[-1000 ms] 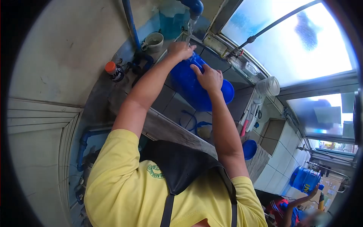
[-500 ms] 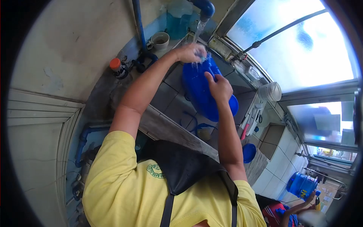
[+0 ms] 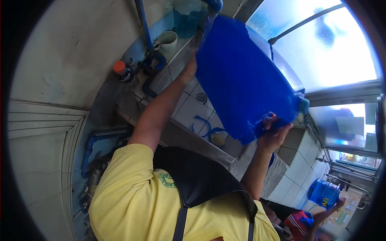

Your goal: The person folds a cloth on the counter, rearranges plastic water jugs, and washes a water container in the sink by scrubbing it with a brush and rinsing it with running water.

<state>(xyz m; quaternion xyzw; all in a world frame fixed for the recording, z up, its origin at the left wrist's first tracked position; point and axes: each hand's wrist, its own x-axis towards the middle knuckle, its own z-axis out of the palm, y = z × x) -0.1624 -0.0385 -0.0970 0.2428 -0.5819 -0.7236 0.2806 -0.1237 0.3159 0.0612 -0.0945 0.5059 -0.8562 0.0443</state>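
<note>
A large blue water container (image 3: 241, 80), slim and smeared by motion, is tilted up above the tiled sink (image 3: 187, 106). A pale greenish spout or cap (image 3: 304, 105) sticks out at its right end. My left hand (image 3: 190, 67) holds the container's left edge, its fingers partly hidden behind it. Near the lower right end, my right hand (image 3: 275, 131) is closed around the container at what looks like a handle opening. The container's upper left end is close under the blue pipe tap (image 3: 214, 5). Blue strapping (image 3: 207, 125) lies in the sink near the drain (image 3: 201, 98).
A white mug (image 3: 166, 40) and a bottle with an orange cap (image 3: 124, 71) stand on the left ledge. Bright windows (image 3: 313, 52) border the right side. At lower right, another person's hand (image 3: 340, 203) is at a clear blue water jug (image 3: 322, 193).
The blue container has come up out of the sink and turned. My left hand has moved from under the running water to its side; my right hand has shifted down and right.
</note>
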